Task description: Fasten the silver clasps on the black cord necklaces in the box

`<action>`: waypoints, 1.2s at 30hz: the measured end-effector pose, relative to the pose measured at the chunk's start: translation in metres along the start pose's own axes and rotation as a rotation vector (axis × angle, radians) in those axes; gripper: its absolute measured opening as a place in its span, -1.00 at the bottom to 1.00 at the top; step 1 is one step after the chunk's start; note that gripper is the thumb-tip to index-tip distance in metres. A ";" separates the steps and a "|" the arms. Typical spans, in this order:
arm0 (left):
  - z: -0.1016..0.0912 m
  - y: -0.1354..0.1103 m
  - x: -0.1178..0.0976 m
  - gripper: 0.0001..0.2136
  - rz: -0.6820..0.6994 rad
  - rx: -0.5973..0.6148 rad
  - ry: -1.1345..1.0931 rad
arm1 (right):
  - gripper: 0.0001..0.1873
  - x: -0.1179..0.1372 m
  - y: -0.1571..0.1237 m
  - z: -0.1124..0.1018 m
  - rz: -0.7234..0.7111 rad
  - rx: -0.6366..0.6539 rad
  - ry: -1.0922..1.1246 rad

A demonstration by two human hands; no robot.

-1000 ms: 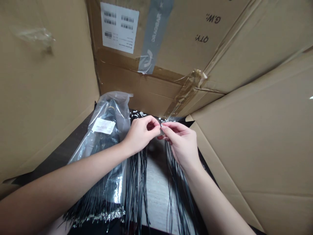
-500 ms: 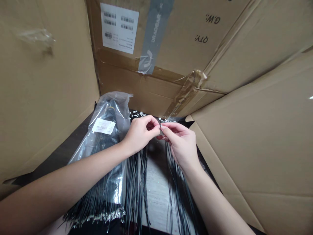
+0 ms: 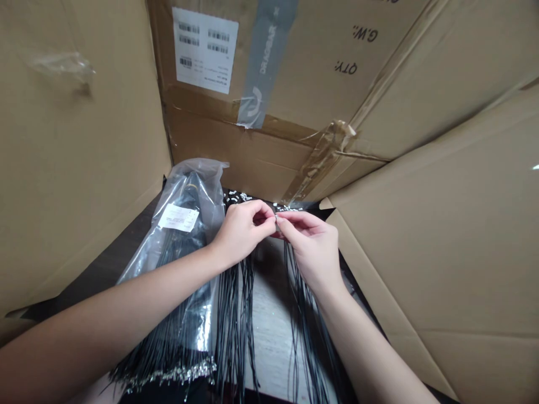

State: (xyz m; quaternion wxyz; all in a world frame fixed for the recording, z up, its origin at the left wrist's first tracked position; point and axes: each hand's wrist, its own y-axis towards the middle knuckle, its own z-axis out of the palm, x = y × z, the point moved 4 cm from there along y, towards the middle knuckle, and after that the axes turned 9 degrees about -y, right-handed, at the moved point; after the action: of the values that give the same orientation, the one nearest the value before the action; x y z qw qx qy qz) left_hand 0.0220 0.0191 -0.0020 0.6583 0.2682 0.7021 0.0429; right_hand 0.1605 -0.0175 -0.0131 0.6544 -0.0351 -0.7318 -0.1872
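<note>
My left hand (image 3: 242,230) and my right hand (image 3: 314,244) meet fingertip to fingertip over the middle of the work surface. Both are closed in a pinch on the small metal end of a thin black cord (image 3: 275,217). Beneath the left hand a bunch of black cords (image 3: 236,314) runs toward me. A second bunch of black cords (image 3: 301,320) lies beneath the right hand and wrist. Small silver clasps (image 3: 238,196) show at the far ends of the cords, just beyond the left hand.
A clear plastic bag (image 3: 185,247) of more black cords with a white label lies at the left, under my left forearm. Cardboard walls stand close: left panel (image 3: 76,146), taped box (image 3: 269,90) behind, right panel (image 3: 442,224).
Hardly anything has moved. The fingertips of both hands have closed a little tighter together at the cord's end.
</note>
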 end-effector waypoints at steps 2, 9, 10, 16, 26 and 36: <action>0.000 0.000 0.000 -0.90 0.006 0.002 0.029 | -0.80 0.002 -0.001 0.000 -0.013 -0.005 -0.011; 0.001 -0.002 0.001 -0.90 -0.002 0.002 0.036 | -0.83 0.003 0.000 0.000 -0.038 0.007 -0.058; 0.001 -0.002 0.002 -0.91 -0.003 0.002 0.038 | -0.83 0.003 0.000 -0.001 -0.041 0.006 -0.069; 0.001 0.001 0.005 -0.91 -0.030 0.002 0.003 | -0.80 -0.005 0.002 0.000 -0.012 -0.003 -0.019; 0.002 0.004 0.014 -0.90 -0.120 0.060 -0.096 | -0.74 -0.011 0.007 0.003 0.142 0.012 0.255; 0.000 0.004 0.001 -0.89 -0.042 0.106 0.004 | -0.68 -0.016 0.007 0.001 0.185 0.102 0.203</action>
State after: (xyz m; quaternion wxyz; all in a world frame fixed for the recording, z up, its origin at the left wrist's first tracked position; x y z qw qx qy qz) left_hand 0.0236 0.0226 -0.0015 0.6426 0.2877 0.7101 -0.0076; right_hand 0.1641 -0.0075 -0.0271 0.7406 -0.0499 -0.6639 -0.0910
